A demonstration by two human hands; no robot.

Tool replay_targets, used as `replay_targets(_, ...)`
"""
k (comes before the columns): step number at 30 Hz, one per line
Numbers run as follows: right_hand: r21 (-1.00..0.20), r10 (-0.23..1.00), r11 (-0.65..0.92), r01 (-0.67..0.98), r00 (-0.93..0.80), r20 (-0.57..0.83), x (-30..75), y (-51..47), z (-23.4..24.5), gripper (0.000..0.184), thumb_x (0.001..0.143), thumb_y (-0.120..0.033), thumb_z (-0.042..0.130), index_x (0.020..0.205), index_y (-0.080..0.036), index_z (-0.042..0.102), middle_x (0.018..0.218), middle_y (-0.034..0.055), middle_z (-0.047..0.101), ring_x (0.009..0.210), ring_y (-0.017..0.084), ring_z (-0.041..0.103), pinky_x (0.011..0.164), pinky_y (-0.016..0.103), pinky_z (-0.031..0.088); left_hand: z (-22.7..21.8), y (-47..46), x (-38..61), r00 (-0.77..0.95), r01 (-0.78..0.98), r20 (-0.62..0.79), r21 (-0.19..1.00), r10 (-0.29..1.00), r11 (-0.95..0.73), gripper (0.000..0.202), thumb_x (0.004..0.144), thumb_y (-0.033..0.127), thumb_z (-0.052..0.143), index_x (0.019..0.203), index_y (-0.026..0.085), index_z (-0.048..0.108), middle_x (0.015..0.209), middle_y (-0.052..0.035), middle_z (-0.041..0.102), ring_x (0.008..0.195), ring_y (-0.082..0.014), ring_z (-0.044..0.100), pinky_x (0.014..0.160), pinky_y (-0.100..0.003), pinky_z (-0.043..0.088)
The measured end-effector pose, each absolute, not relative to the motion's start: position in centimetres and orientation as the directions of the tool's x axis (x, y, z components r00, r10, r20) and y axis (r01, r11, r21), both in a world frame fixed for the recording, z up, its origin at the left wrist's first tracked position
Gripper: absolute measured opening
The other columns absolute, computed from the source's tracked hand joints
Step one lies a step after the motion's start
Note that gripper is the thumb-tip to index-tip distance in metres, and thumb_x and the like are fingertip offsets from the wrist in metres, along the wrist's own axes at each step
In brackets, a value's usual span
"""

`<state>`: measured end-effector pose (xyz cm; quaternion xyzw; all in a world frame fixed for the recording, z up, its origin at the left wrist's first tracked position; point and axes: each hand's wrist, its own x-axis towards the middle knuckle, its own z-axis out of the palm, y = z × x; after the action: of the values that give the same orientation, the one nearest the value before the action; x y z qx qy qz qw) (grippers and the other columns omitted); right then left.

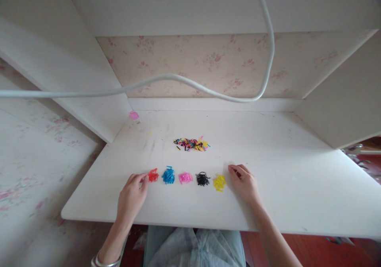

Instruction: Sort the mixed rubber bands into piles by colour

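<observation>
Five small heaps of plastic bits lie in a row on the white desk (pixel 282 171): red (pixel 153 175), blue (pixel 168 176), pink (pixel 185 177), black (pixel 203 178) and yellow (pixel 219 182). Behind the row lies a mixed multicoloured heap (pixel 191 144). My left hand (pixel 133 191) rests on the desk with its fingers curled, the fingertips touching the red heap. My right hand (pixel 244 181) rests just right of the yellow heap, fingers bent inward; whether it holds anything I cannot make out.
A white cable (pixel 208 90) hangs across the view in front of the floral back wall. A pink object (pixel 134 115) sits in the desk's far left corner. White side panels flank the desk on both sides. My lap shows below the front edge.
</observation>
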<state>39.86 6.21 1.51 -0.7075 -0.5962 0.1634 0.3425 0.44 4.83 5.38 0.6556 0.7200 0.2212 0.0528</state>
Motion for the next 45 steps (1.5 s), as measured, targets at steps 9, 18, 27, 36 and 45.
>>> replay_targets(9,-0.644,0.98,-0.055,0.763,0.164,0.11,38.8,8.4,2.8,0.035,0.087,-0.045,0.043,0.088,-0.022,0.07,0.085,0.0017,0.064,0.066,0.012,0.056,0.064,0.024,0.042,3.5,4.4,-1.4,-0.17,0.878,0.309,0.479,0.936,0.001,0.03,0.088,0.041,0.046,0.097,0.019,0.064,0.089,-0.0033,0.065,0.067,-0.0123,0.057,0.065,-0.023,0.045)
replay_targets(18,-0.454,0.998,-0.012,0.891,0.035,0.043,33.4,13.2,4.7,0.026,0.088,-0.034,0.046,0.103,-0.027,0.066,0.097,0.0008,0.063,0.077,0.012,0.058,0.069,0.023,0.039,1.8,3.6,-2.5,-0.32,0.805,0.398,0.593,0.86,0.025,0.026,0.087,0.039,0.049,0.092,0.018,0.063,0.08,-0.0024,0.063,0.067,-0.012,0.054,0.065,-0.024,0.044)
replay_targets(27,-0.26,1.0,-0.006,0.966,0.011,0.018,31.8,15.2,4.5,0.031,0.095,-0.038,0.037,0.1,-0.027,0.065,0.1,0.002,0.061,0.081,0.013,0.06,0.063,0.023,0.034,1.6,3.0,-2.0,-0.238,0.826,0.415,0.562,0.878,-0.041,0.021,0.089,0.034,0.049,0.095,0.018,0.062,0.082,-0.0026,0.062,0.065,-0.0105,0.054,0.067,-0.023,0.044)
replay_targets(36,-0.317,0.996,-0.005,0.948,0.031,0.08,32.5,14.8,4.7,0.029,0.097,-0.035,0.035,0.104,-0.026,0.061,0.107,0.0025,0.059,0.084,0.013,0.059,0.066,0.023,0.036,1.7,3.1,-1.9,-0.222,0.835,0.415,0.548,0.882,-0.048,0.021,0.089,0.033,0.05,0.096,0.018,0.062,0.081,-0.0026,0.062,0.064,-0.01,0.053,0.065,-0.022,0.043)
replay_targets(45,-0.405,0.988,0.122,0.906,-0.072,0.138,30.3,11.9,7.1,0.029,0.096,-0.033,0.035,0.094,-0.023,0.062,0.098,0.0029,0.061,0.077,0.013,0.059,0.07,0.023,0.04,2.0,3.0,-1.7,-0.222,0.823,0.396,0.566,0.891,-0.046,0.021,0.089,0.033,0.049,0.094,0.018,0.062,0.083,-0.0033,0.063,0.064,-0.0103,0.055,0.065,-0.022,0.044)
